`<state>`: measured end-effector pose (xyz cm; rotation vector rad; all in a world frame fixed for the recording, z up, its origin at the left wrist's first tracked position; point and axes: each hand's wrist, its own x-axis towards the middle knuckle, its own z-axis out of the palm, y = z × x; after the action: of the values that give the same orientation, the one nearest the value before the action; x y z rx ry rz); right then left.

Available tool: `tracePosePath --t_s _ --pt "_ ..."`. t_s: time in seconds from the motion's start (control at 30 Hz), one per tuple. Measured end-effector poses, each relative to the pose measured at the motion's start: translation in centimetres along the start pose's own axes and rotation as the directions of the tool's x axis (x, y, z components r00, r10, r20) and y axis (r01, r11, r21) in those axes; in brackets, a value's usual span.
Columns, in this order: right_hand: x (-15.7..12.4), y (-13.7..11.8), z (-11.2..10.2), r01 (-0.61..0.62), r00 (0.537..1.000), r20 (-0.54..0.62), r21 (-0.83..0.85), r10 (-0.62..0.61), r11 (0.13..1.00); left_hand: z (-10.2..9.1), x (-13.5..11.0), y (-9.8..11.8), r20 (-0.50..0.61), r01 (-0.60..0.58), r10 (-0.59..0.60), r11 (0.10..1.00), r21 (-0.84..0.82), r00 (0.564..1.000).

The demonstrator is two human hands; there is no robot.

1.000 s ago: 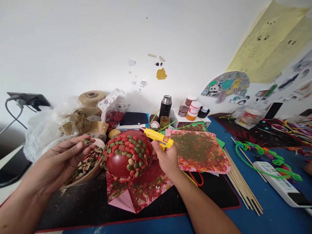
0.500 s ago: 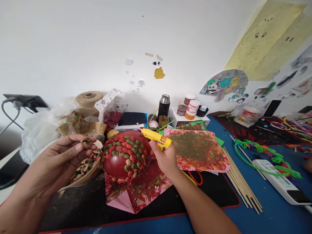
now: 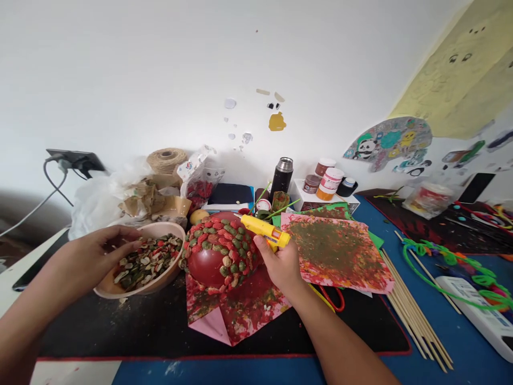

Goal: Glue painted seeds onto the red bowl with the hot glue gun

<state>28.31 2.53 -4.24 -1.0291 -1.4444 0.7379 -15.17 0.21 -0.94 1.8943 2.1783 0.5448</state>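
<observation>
My right hand (image 3: pixel 282 264) grips a yellow hot glue gun (image 3: pixel 264 229), its nozzle pointing left over a shiny dark red dome (image 3: pixel 206 264). Red, green and a few tan peanut shell pieces (image 3: pixel 228 243) cover much of the dome; a smooth red patch shows at its front left. To the left, my left hand (image 3: pixel 94 259) hovers over the rim of a pale pink bowl (image 3: pixel 158 286), thumb and fingers bent and apart near loose shells (image 3: pixel 154 256). Some of its fingertips are hidden. Beneath the dome lies a paint-smeared pink sheet (image 3: pixel 240 321).
Behind the bowl are a plastic bag (image 3: pixel 92 200) and a twine roll (image 3: pixel 166 158). A black thermos (image 3: pixel 282 179) and paint jars (image 3: pixel 331 183) stand by the wall. On the right lie painted paper (image 3: pixel 332 246), red-handled scissors (image 3: pixel 336 300) and wooden sticks (image 3: pixel 417 313).
My left hand has moved down and left to the bowl; the shell piece it was pinching no longer shows between its fingers. The glue gun stays over the dome. The view has shifted left.
</observation>
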Motion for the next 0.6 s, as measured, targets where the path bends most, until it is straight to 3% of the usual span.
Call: tracePosePath --t_s 0.17,0.33,0.5,0.6 --pt "0.0 -0.1 -0.1 0.005 1.0 -0.016 0.003 -0.005 1.0 2.0 -0.1 0.8 0.021 -0.18 0.18 0.984 -0.006 0.983" --pt "-0.1 0.0 -0.1 -0.006 0.999 -0.034 0.028 0.007 1.0 3.9 -0.9 2.9 0.144 -0.413 0.417 0.909 -0.054 0.898" --pt "-0.1 0.3 -0.2 -0.029 0.999 -0.028 0.06 0.031 0.998 4.5 -0.3 3.6 0.175 -0.47 0.46 0.883 0.017 0.87" --pt "-0.1 0.4 -0.3 -0.033 0.999 -0.02 0.076 0.035 0.997 4.7 0.3 2.9 0.168 -0.423 0.406 0.902 0.085 0.898"
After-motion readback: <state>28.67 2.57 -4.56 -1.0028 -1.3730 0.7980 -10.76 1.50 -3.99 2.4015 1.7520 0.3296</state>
